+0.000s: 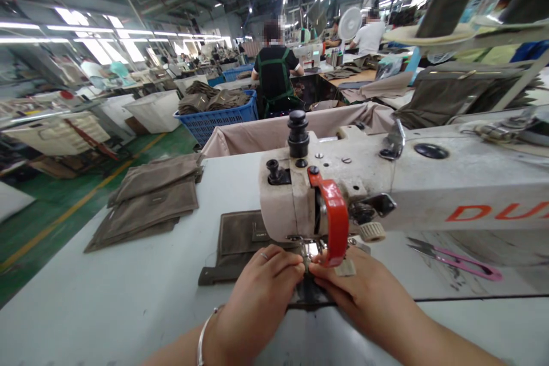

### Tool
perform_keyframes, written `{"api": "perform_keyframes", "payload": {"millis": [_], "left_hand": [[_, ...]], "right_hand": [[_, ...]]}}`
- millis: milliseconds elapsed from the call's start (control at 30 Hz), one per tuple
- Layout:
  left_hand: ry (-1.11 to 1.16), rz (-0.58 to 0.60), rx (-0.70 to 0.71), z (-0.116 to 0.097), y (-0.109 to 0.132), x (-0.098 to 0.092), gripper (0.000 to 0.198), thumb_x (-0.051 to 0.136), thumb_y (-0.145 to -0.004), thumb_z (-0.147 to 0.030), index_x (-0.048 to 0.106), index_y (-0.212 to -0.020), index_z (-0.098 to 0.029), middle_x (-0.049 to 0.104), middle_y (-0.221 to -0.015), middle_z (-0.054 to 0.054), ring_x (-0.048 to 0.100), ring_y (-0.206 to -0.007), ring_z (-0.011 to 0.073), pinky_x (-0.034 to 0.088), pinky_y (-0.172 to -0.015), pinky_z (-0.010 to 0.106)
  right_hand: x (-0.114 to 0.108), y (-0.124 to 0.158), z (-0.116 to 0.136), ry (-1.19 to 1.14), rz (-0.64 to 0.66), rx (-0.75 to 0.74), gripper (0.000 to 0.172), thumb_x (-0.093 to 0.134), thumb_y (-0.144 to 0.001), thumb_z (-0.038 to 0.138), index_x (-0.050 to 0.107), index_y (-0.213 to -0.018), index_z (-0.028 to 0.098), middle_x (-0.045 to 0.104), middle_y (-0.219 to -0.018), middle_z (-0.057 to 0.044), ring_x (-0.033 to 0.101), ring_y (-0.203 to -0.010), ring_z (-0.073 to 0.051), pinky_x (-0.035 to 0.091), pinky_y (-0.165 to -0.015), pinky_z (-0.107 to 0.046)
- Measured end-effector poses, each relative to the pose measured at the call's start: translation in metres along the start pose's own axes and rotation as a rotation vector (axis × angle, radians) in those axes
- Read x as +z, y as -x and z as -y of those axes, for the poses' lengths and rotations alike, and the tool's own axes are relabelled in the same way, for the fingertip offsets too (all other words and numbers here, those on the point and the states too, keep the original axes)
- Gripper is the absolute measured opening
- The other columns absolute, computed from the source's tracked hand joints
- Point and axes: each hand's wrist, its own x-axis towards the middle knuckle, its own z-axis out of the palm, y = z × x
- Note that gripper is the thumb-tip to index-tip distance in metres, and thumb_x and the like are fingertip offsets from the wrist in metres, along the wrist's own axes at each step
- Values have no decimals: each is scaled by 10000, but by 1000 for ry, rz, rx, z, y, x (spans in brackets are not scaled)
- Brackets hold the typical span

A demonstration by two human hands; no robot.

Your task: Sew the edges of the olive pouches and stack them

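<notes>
My left hand (261, 291), with a ring and a silver bangle, and my right hand (355, 289) lie side by side on a dark olive-brown fabric piece (240, 237). Their fingertips pinch the fabric just below the presser foot (307, 250) of a white industrial sewing machine (454, 183). A red guard (334, 217) hangs in front of the needle area. The needle itself is hidden behind the guard and my fingers. Part of the fabric lies under my hands and out of sight.
Pink-handled thread snips (454, 258) lie right of the machine on the white sewing table (81, 303). A stack of brown fabric panels (150, 200) sits at left. Beyond stand a blue basket of panels (214, 123), a lined bin (295, 126) and a co-worker (274, 74).
</notes>
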Motion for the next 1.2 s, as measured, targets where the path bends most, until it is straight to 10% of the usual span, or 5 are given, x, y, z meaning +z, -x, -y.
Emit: {"api": "perform_keyframes", "payload": {"millis": [1200], "left_hand": [[8, -92, -121, 15, -20, 10, 117, 618, -865, -111, 670, -838, -212, 700, -858, 3, 625, -847, 184, 517, -829, 323]], "right_hand": [[10, -7, -5, 177, 6, 77, 210, 501, -898, 138, 688, -980, 185, 678, -916, -84, 606, -840, -231, 536, -743, -380]]}}
